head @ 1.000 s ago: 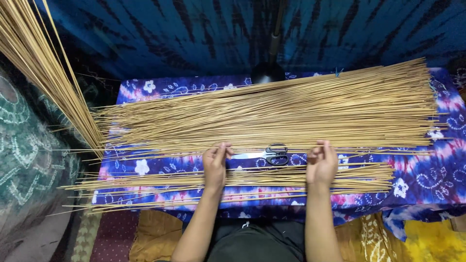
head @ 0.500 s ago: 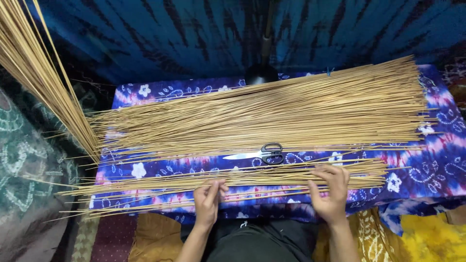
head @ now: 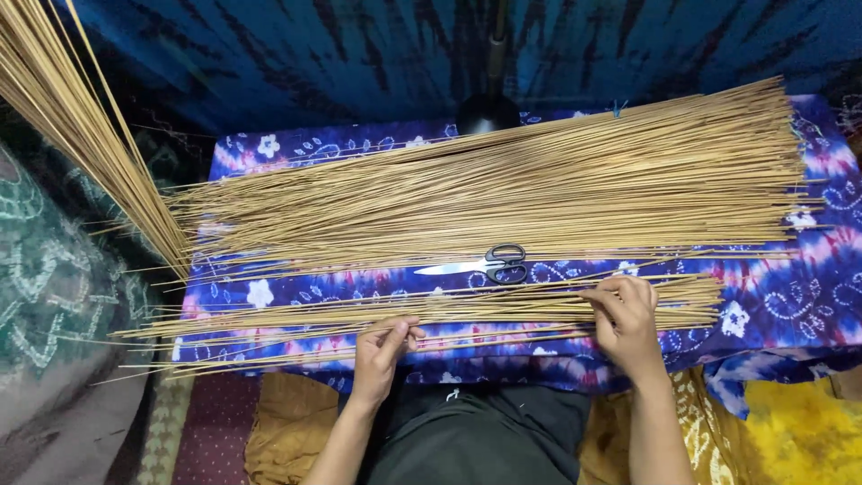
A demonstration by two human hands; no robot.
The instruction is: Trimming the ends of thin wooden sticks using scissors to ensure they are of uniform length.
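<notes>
The person is wearing no sleeves on the forearms: both arms are showing bare from the elbow down. The left hand (head: 384,346) and the right hand (head: 626,316) are wearing no gloves, rings or watch. At the lower edge, dark trousers or a dark garment is covering the lap.

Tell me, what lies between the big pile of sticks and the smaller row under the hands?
Scissors with black handles, on the purple patterned cloth, seen in the head view.
</notes>
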